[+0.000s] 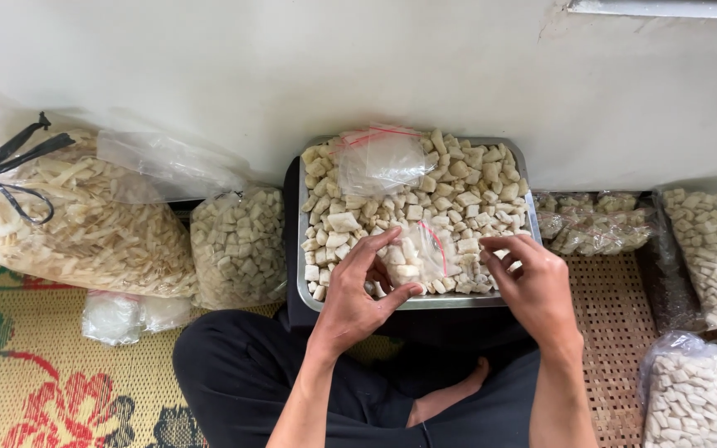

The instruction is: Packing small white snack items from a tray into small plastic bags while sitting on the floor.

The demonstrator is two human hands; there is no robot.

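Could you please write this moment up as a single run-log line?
left hand: holds small clear bag | right hand: at bag's other side | below: metal tray of pale pieces

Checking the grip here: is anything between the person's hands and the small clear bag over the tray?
Nothing visible. Both the left hand and right hand already hold the small clear bag by its edges, above the pale pieces in the metal tray.
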